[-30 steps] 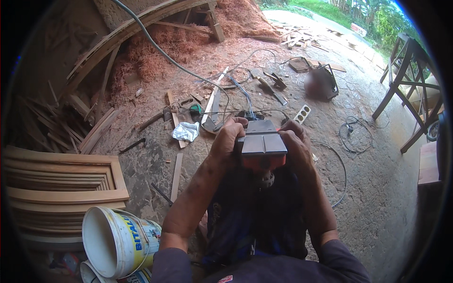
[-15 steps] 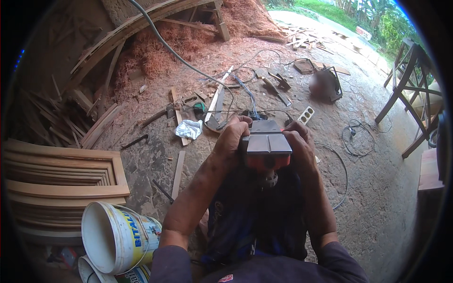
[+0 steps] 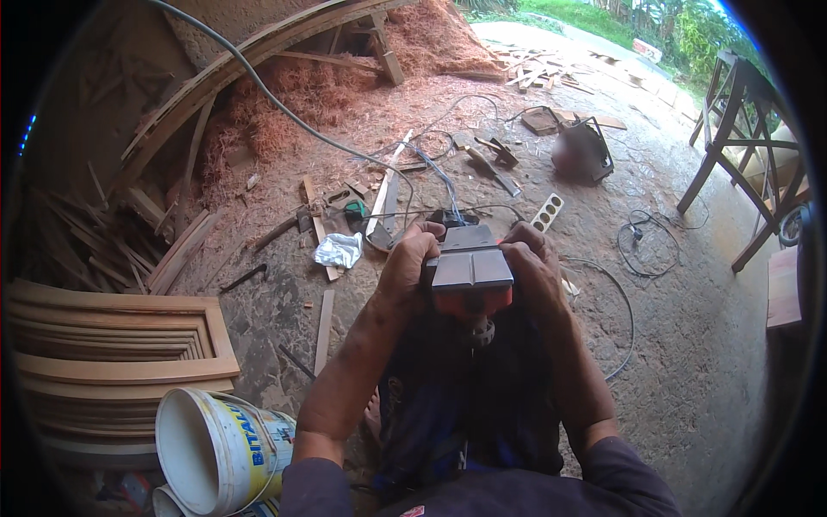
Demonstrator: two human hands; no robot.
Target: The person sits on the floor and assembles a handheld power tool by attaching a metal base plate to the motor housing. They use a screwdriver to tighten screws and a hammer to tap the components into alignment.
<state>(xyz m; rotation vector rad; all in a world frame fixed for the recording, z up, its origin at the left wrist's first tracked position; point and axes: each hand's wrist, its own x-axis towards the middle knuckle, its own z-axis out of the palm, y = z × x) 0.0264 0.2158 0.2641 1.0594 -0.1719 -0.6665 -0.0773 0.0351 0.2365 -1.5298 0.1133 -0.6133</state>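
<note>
An electric hand planer [image 3: 472, 268] with an orange-red body is turned over in front of me, its grey metal sole facing up. A groove runs along the near half of the sole, and a round dark knob shows below its near end. My left hand [image 3: 412, 258] grips the planer's left side, the thumb by the edge of the sole. On the opposite side, my right hand [image 3: 534, 261] is closed round the planer's body. Most fingertips are hidden beneath or behind the tool.
Tools, cables and a white crumpled cloth or bag [image 3: 338, 250] lie on the floor ahead, near a power strip [image 3: 547, 212]. Stacked wooden frames [image 3: 121, 370] and a white bucket [image 3: 194, 448] are at the left. A wooden trestle [image 3: 732, 155] stands at the right, wood shavings [image 3: 301, 108] behind.
The view has shifted slightly, so the planer and both hands appear a little farther left. Both hands keep their hold on the planer.
</note>
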